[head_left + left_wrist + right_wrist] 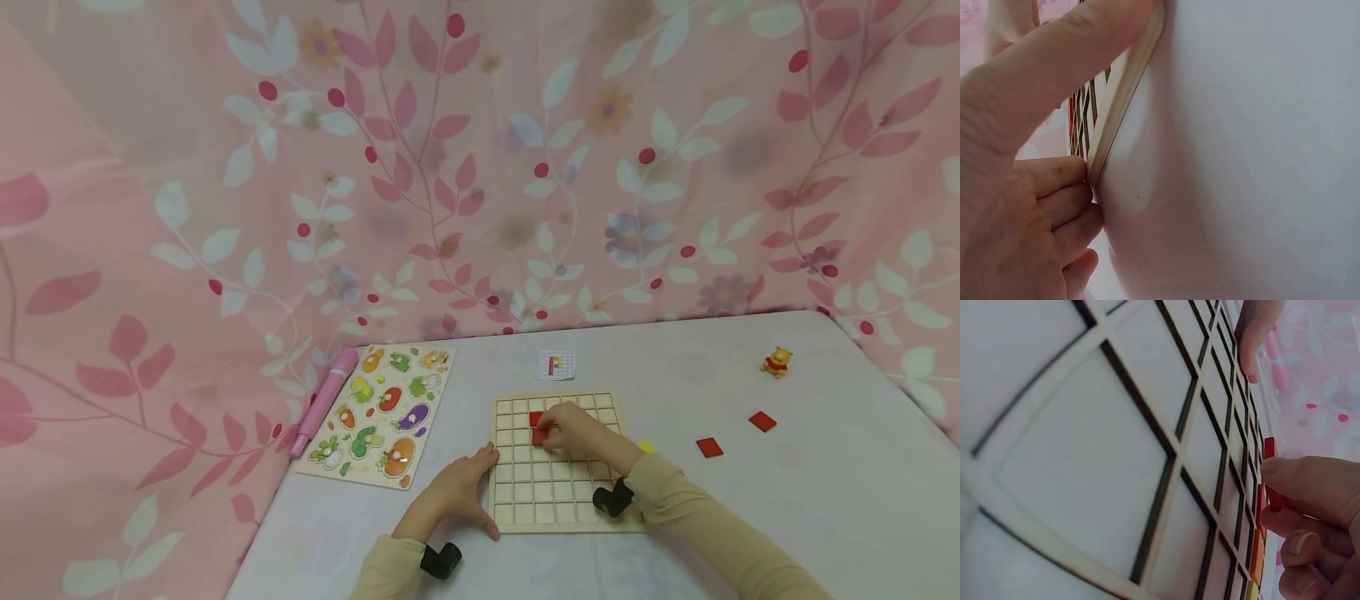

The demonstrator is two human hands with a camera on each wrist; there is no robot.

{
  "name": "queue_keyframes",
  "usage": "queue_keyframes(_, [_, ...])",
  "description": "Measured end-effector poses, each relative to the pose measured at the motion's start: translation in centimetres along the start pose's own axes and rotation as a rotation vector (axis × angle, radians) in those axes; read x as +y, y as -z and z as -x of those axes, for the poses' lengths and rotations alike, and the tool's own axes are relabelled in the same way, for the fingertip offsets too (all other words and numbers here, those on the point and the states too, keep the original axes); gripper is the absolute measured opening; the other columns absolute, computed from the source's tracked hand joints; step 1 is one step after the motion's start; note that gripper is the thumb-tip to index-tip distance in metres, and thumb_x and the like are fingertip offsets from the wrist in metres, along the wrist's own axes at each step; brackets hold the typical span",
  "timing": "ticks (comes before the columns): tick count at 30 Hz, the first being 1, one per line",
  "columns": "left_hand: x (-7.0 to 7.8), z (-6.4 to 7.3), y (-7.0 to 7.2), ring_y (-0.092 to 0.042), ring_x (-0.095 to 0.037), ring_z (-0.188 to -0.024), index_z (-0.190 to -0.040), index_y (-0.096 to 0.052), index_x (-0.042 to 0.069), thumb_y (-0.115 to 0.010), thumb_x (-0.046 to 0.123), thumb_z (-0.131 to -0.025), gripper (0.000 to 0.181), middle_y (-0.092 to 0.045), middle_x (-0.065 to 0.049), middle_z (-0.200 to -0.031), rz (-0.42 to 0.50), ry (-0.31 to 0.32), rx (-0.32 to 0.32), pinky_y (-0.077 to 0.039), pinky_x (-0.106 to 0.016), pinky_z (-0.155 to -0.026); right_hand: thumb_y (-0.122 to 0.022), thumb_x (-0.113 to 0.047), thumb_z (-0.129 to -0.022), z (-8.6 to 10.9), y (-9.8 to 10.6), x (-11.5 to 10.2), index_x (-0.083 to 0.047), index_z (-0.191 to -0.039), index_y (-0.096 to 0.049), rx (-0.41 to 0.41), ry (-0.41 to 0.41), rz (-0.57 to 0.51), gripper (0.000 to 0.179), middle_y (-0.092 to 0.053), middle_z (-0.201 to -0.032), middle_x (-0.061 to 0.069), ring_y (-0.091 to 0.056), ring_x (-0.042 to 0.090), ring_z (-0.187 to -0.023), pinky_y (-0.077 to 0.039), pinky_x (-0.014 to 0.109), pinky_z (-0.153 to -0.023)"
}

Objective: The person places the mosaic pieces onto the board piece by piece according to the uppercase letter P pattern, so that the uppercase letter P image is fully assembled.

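A wooden grid board (522,472) lies on the table in front of me. Between thumb and fingers, my right hand (576,427) pinches a red square tile (1270,449), close over the far left part of the grid. Another red tile (536,418) sits in a cell just beyond those fingertips. An orange tile (1257,557) and a yellow tile (1252,590) show on the board in the right wrist view, while the hand covers them from above. My left hand (455,487) spans the near left corner, fingertips against the side edge (1105,134) and thumb at the front.
Two red tiles (709,447) lie right of the board, and a yellow piece (647,447) peeks out by the right wrist. A small bear figure (777,362) stands farther back. Behind the board is a pattern card (556,365); leftward are a vegetable puzzle (378,421) and pink tube (327,400).
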State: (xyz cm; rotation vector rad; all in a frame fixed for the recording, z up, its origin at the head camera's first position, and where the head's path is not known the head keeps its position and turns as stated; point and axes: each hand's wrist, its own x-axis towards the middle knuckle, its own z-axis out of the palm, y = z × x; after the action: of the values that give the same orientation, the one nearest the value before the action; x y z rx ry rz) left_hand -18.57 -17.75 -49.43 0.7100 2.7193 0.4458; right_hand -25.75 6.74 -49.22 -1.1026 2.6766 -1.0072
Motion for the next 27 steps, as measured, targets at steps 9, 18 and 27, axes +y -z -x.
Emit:
queue_keyframes(9, [0.0, 0.0, 0.0, -0.029, -0.024, -0.127, -0.14, -0.03, 0.007, -0.079, 0.057, -0.041, 0.121, -0.024, -0.01, -0.144, 0.006, 0.002, 0.005, -0.025, -0.039, -0.102, -0.07, -0.005, -0.073, -0.2, -0.7, 0.1, -0.003, -0.089, -0.066, 0.004, -0.049, 0.028, 0.017, -0.061, -0.086, 0.001, -0.055, 0.017, -0.081, -0.048, 0.029, -0.068])
queue_keyframes(18, [0.1, -0.1, 0.0, -0.029, -0.025, -0.127, -0.14, -0.03, 0.009, -0.079, 0.058, -0.041, 0.121, -0.023, -0.008, -0.144, 0.01, 0.011, 0.004, -0.027, -0.041, -0.101, -0.069, -0.005, -0.073, -0.5, -0.9, 0.1, -0.003, -0.088, -0.066, 0.006, -0.081, 0.071, 0.016, -0.059, -0.082, -0.001, -0.053, 0.015, -0.077, -0.047, 0.029, -0.067])
queue_keyframes(27, [-0.1, 0.0, -0.2, -0.029, -0.024, -0.127, -0.14, -0.03, 0.007, -0.079, 0.058, -0.041, 0.121, -0.023, -0.009, -0.144, -0.003, 0.005, 0.008, -0.026, -0.04, -0.101, -0.07, -0.005, -0.072, -0.8, -1.2, 0.1, -0.004, -0.088, -0.066, -0.014, -0.132, 0.068, 0.016, -0.056, -0.081, -0.003, -0.052, 0.014, -0.076, -0.047, 0.028, -0.065])
